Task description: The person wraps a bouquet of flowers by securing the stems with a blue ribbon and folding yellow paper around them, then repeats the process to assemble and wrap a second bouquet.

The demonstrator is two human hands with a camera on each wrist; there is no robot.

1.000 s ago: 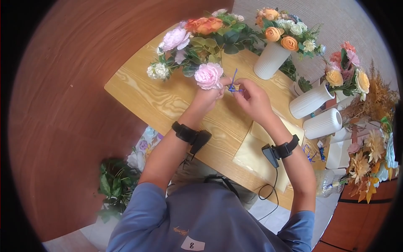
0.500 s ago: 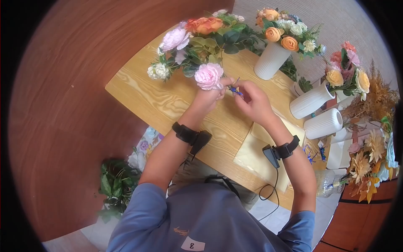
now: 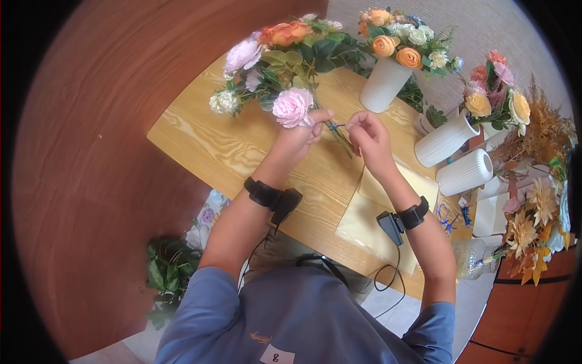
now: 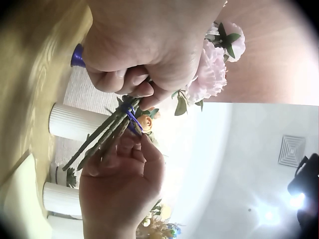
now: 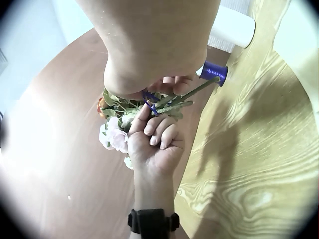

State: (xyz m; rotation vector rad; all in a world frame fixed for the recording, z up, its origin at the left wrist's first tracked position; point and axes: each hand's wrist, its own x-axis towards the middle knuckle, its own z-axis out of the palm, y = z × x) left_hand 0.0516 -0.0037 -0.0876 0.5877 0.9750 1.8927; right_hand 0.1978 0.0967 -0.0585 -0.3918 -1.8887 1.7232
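Note:
My left hand (image 3: 296, 139) grips a bouquet of artificial flowers by its stems (image 4: 99, 142), just below a pink bloom (image 3: 293, 108). A thin blue tie (image 4: 131, 118) goes around the stems right beside the left fingers. In the head view my right hand (image 3: 371, 142) pinches an end of this tie, drawn out to the right of the stems. The cut stem ends point down toward the table, with leaves, an orange flower (image 3: 285, 34) and small white flowers (image 3: 224, 102) on the far side.
White ribbed vases (image 3: 383, 85) with flowers stand at the back and right of the wooden table (image 3: 200, 142); one vase (image 3: 465, 176) lies tilted. A blue spool (image 5: 216, 73) stands on the table. Yellowish paper sheets (image 3: 370, 212) and loose blue ties (image 3: 447, 218) lie on the right.
My right hand has moved slightly away from the stems, pulling the tie end out to the right. The stem ends now show between the hands. The left hand keeps its grip.

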